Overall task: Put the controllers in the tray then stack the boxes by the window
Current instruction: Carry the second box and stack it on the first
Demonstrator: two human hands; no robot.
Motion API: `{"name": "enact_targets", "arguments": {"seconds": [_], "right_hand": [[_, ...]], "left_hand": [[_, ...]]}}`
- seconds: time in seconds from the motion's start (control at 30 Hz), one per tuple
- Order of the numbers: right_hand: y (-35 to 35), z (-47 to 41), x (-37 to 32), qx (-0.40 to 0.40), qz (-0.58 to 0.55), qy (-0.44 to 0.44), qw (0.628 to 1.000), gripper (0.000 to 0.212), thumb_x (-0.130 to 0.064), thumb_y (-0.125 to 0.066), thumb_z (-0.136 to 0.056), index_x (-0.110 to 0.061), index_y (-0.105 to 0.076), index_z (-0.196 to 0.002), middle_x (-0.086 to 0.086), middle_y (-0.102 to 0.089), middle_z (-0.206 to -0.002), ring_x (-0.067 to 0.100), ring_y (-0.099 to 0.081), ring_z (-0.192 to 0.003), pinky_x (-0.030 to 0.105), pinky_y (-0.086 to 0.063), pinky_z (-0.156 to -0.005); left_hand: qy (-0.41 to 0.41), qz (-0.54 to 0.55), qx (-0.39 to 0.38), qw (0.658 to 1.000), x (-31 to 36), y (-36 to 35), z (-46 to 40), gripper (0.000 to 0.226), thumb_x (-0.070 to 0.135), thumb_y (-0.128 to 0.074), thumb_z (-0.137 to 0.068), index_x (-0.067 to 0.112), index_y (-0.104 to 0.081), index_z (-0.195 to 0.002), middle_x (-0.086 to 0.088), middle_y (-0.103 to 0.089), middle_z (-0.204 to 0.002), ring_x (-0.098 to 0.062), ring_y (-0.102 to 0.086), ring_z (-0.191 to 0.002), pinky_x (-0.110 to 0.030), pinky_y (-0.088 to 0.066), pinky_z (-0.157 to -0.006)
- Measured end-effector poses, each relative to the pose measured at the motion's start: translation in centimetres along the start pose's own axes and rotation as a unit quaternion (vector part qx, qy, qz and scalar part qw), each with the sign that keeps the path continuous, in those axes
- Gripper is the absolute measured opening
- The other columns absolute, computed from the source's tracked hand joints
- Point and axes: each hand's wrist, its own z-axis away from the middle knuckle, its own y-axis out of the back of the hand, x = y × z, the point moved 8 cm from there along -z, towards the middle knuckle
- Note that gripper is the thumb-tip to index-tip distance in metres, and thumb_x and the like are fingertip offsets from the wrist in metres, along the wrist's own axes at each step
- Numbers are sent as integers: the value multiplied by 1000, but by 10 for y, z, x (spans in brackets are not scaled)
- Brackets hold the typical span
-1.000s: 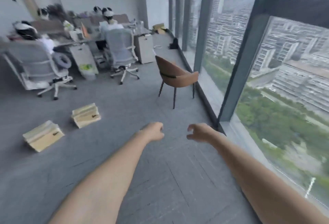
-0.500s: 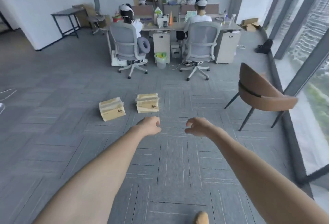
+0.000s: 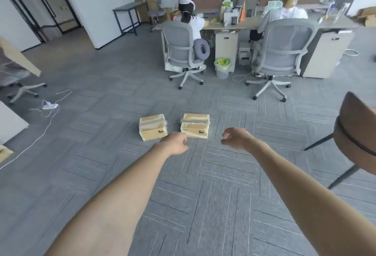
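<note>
Grey carpet tiles [image 3: 213,205] cover the floor, and on them lie 2 tan cardboard boxes side by side, apart from each other: the left box [image 3: 153,126] turned a little askew, the right box [image 3: 195,125] squarer to the view. Both carry clear tape across the top and a small dark mark on the near face, too small to read. The left hand [image 3: 175,144] reaches forward with fingers curled loosely inward, holding nothing; in the view it overlaps the near corner of the left box, and whether it touches cannot be told. The right hand [image 3: 236,138] is half open, fingers bent downward, empty, just right of the right box. A brown chair [image 3: 358,135] is cut off at the right edge. Behind, 2 seated people at a desk [image 3: 250,24] are blurred. No controllers or tray can be made out.
</note>
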Motion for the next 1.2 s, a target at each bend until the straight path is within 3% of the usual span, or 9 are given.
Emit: {"name": "enact_targets", "arguments": {"seconds": [0.5,0.7,0.87,1.2], "right_hand": [[43,-288,-19,-51,65,-17,996,40,-29,-60,-96,-15,-58,-133,9,-62,-130,25,-60,-116,39,-51,-98],[60,-401,-35,-61,51,-34,996,38,-26,-59,-96,-16,-59,-132,10,-63,-129,26,-61,-114,40,-52,-96],[56,-475,-41,-85,34,-28,995,30,-23,-56,-97,-25,-66,-126,3,-65,-130,22,-61,-118,37,-48,-102],[46,-625,-12,-129,11,-50,990,28,-21,-56,-97,-23,-69,-122,4,-65,-130,22,-60,-119,39,-48,-102]], "left_hand": [[21,74,-14,997,-73,70,-271,32,31,-59,-91,22,-62,-121,-4,-65,-121,-24,-63,-106,-38,-52,-94],[24,90,-42,995,-108,95,-384,39,28,-61,-92,20,-60,-131,-6,-62,-132,-24,-61,-115,-30,-47,-90],[19,87,-76,993,-121,96,-458,37,26,-59,-94,18,-59,-130,-6,-63,-130,-24,-61,-113,-31,-47,-91],[36,91,-144,985,-131,88,-595,38,25,-60,-94,17,-57,-130,-7,-63,-126,-24,-63,-110,-34,-50,-91]]}}
